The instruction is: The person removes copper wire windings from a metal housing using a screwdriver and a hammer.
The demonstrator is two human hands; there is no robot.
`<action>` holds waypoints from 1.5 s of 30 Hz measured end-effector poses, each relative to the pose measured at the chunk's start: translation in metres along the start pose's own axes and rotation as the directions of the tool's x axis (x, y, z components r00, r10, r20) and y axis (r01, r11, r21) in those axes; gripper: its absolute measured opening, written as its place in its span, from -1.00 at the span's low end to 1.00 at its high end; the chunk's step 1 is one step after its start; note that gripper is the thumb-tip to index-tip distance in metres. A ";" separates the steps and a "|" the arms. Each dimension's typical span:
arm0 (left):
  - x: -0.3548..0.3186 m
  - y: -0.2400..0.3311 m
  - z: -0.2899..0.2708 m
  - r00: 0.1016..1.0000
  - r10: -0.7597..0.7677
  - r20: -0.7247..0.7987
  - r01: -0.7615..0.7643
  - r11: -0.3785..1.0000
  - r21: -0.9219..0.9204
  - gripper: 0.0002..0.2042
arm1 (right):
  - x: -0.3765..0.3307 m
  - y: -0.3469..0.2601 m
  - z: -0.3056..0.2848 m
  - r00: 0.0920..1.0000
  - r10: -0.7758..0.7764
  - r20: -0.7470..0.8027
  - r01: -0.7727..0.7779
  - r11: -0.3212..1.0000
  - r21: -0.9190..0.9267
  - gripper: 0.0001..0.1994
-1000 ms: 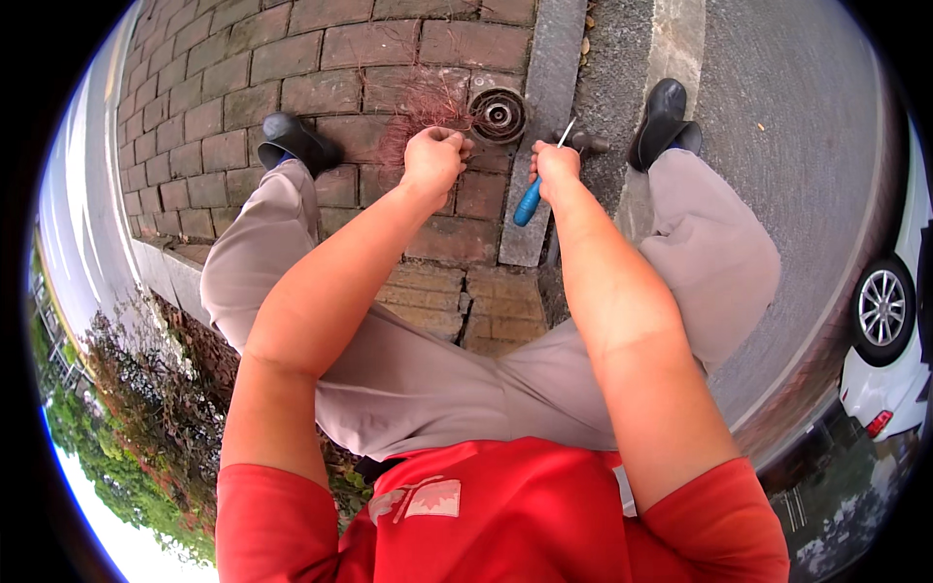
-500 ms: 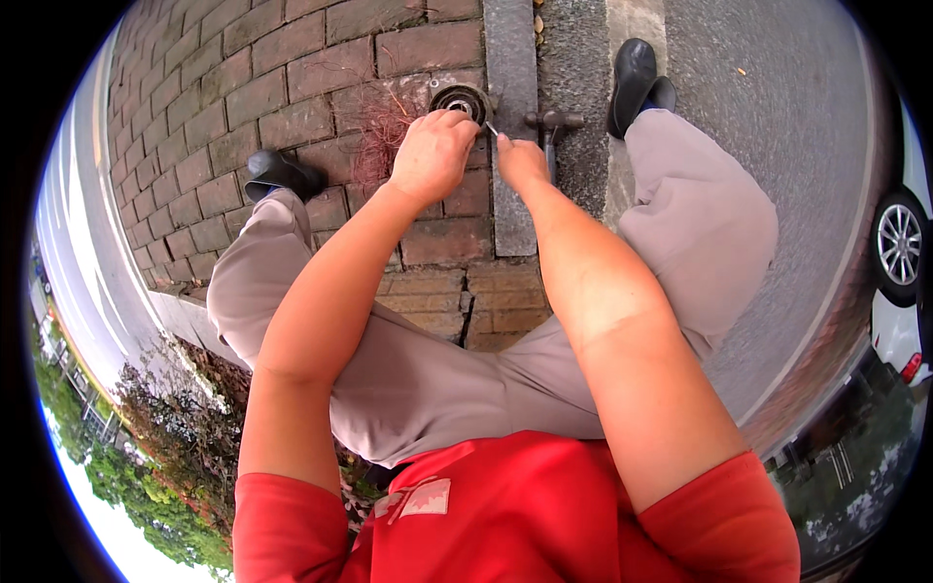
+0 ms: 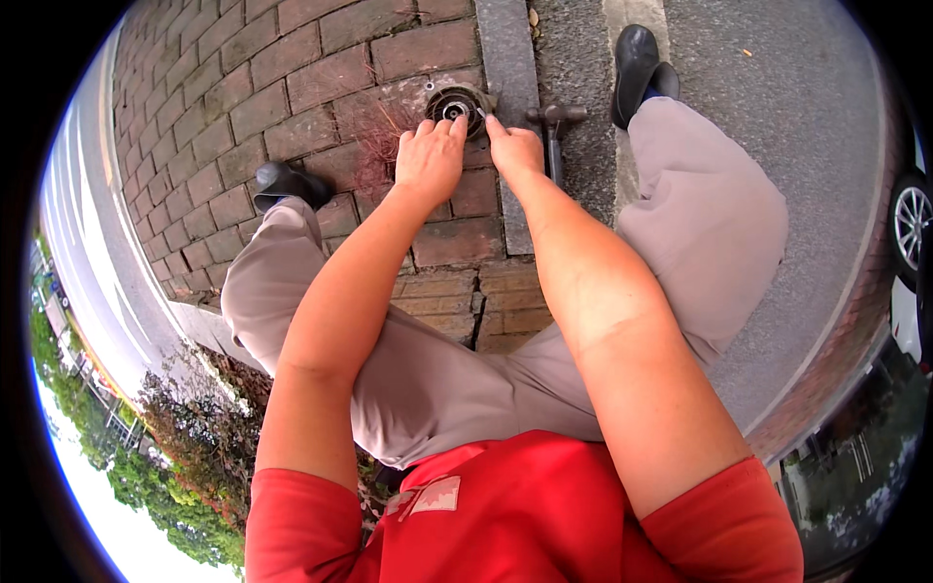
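A dark round metal housing (image 3: pixel 473 98) with a ring-shaped bearing (image 3: pixel 454 111) in its middle lies on the brick paving beside the kerb stone. My left hand (image 3: pixel 431 163) is at its near edge, fingers close together on the rim and the index fingertip near the bearing; its thumb is hidden. My right hand (image 3: pixel 515 151) is closed round a thin metal tool (image 3: pixel 482 113), whose tip meets the right side of the housing. Most of that tool is hidden in the fist. Just right of this hand lies a hammer (image 3: pixel 555 117), head away from me.
A tangle of thin reddish wire (image 3: pixel 382 141) lies left of the housing. The kerb stone (image 3: pixel 507 58) runs between the bricks and the asphalt. My dark shoes (image 3: pixel 290 184) stand on either side. Shrubs (image 3: pixel 199 403) are at the lower left, a parked car (image 3: pixel 911 228) at the far right.
My left hand has drawn back a little toward me and its fingers have straightened, so more of the bearing shows. My right hand stays beside the housing with the thin tool. The view has shifted slightly.
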State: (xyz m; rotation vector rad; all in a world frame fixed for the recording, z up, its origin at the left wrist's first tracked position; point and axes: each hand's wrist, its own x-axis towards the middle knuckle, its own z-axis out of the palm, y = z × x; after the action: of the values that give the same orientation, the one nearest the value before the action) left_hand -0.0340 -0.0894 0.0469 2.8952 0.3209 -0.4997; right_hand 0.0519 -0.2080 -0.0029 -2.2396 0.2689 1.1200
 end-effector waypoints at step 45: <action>0.038 -0.006 0.011 0.953 -0.256 0.163 0.266 0.963 -0.039 -0.82 | -0.011 -0.062 -0.039 0.959 -0.163 0.234 0.283 0.644 -0.711 -0.52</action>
State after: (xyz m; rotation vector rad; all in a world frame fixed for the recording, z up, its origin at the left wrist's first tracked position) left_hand -0.0041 -0.0795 0.0228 2.7456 0.6873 -0.7416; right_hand 0.0973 -0.1839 0.0504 -2.7403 -0.6496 1.4132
